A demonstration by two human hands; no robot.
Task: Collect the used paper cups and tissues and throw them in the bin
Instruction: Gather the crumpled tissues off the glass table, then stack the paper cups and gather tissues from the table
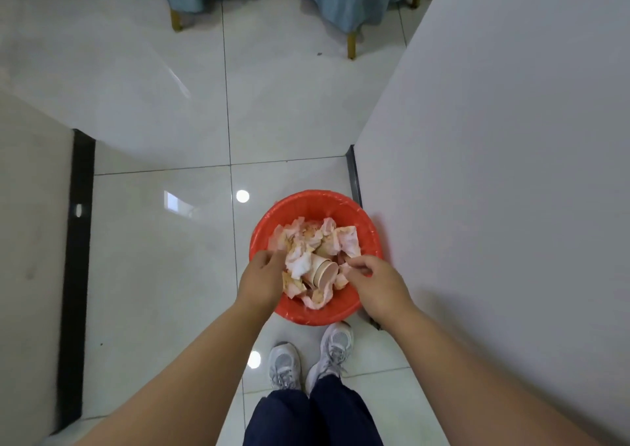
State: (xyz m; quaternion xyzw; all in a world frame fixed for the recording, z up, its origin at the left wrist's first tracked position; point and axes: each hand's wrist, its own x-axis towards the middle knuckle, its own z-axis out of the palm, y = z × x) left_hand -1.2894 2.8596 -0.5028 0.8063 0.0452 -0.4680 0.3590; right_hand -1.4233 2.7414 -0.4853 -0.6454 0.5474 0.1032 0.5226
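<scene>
The stacked paper cups (322, 273) and crumpled white tissues (345, 241) lie in the round red plastic bin (306, 203). At its 8 o'clock, the left hand (262, 277) curls its fingers round one tissue. At 4 o'clock, the right hand (373, 283) has curled fingers; I cannot tell if they pinch anything. Grey shoes (284, 365) stand at 6 o'clock.

One red bin (308, 313), one stack of paper cups (322, 272), several crumpled tissues (347, 241), two hands (262, 277), two grey shoes (284, 365).
</scene>
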